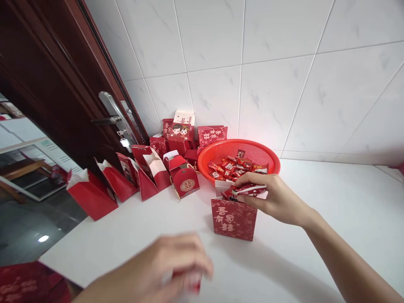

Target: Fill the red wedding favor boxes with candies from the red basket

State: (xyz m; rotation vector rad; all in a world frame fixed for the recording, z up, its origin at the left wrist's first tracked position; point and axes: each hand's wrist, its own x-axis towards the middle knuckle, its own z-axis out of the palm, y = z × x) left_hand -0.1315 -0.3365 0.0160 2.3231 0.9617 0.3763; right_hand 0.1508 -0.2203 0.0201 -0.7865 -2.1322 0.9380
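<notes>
My right hand pinches a red-wrapped candy between thumb and fingers, right at the open top of a red gift box. The box stands upright on the white table, gold Chinese characters on its front. Other red wrapping shows at its mouth, partly covered by my fingers. Nearer to me, my left hand is blurred by motion. Its fingers are curled, and a bit of red shows between them, too smeared to name. Behind the box, a red plastic basket holds several red-wrapped candies.
Several open red paper boxes line the table's left side. A handled red box stands left of the basket, with more boxes against the tiled wall. A dark door with a metal handle is at left.
</notes>
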